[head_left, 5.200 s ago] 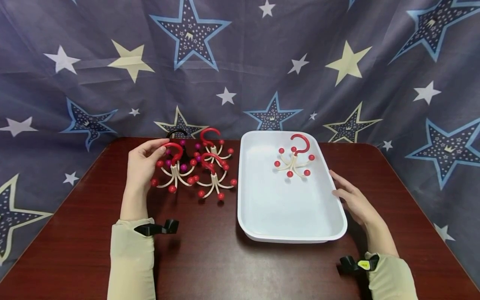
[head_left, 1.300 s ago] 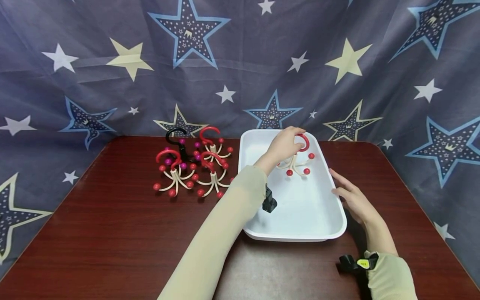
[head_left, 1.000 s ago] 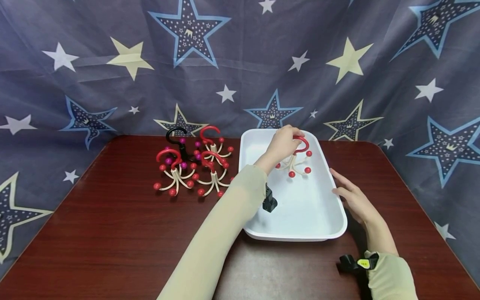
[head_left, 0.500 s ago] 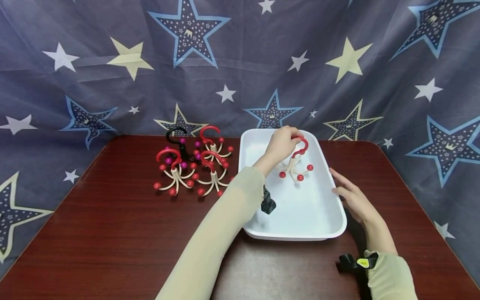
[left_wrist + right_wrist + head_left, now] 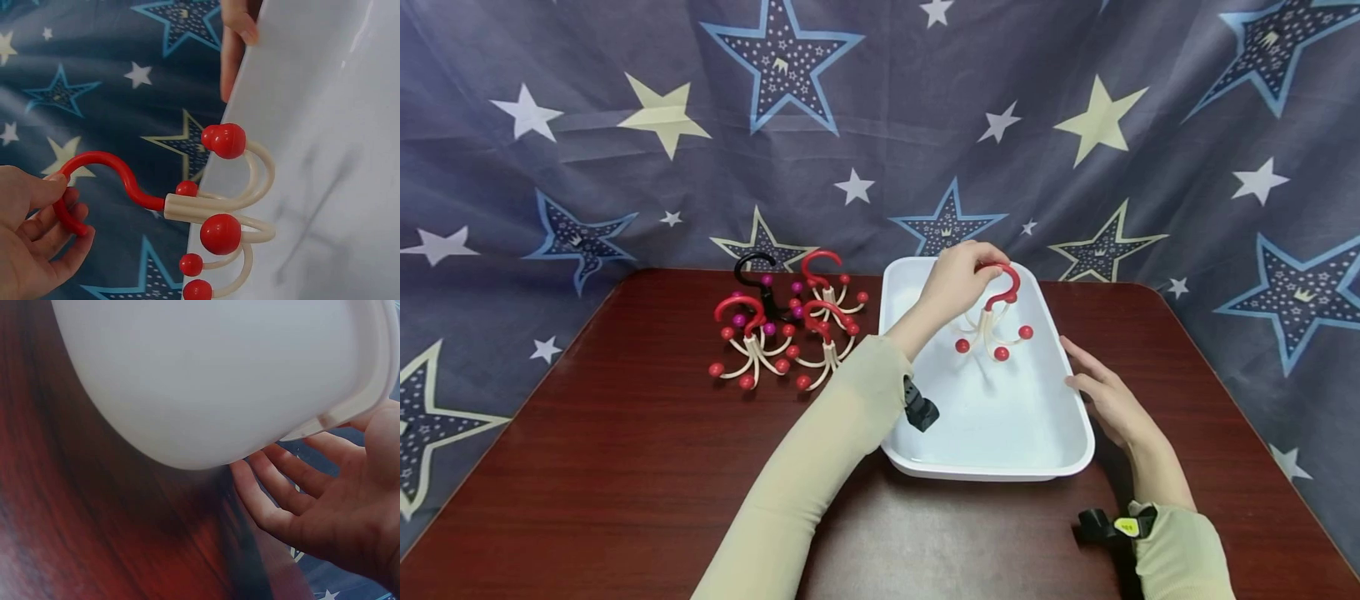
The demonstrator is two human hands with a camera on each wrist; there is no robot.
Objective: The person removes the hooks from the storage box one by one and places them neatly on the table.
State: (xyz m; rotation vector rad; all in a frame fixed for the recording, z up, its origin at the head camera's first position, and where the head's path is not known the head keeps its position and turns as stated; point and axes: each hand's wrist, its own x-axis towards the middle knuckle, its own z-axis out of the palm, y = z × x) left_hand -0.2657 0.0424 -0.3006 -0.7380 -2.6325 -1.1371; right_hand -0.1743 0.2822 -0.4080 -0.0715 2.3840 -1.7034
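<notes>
My left hand (image 5: 962, 279) pinches the curved red hook of a multi-arm hook hanger (image 5: 987, 325), with cream arms tipped by red balls. In the left wrist view, thumb and fingers wrap the end of the hook of this hanger (image 5: 187, 206). It hangs over the far half of a white tray (image 5: 985, 425), its shadow apart from it on the tray floor. My right hand (image 5: 1108, 400) rests against the tray's right side, thumb at the rim. Seen from the right wrist, the extended fingers of this hand (image 5: 331, 500) touch the outer wall of the tray (image 5: 219, 375).
Left of the tray stand several similar hook hangers: a red-hooked one (image 5: 754, 350) in front, another red one (image 5: 830, 354) beside it, a third (image 5: 827, 292) behind, and a black one with purple balls (image 5: 766, 292). A starry curtain (image 5: 880, 125) backs the dark wooden table (image 5: 625, 467).
My left hand has gone from a hanger on the left to the one in the tray, gripped its hook, turned it and lifted it slightly. My right hand stays put.
</notes>
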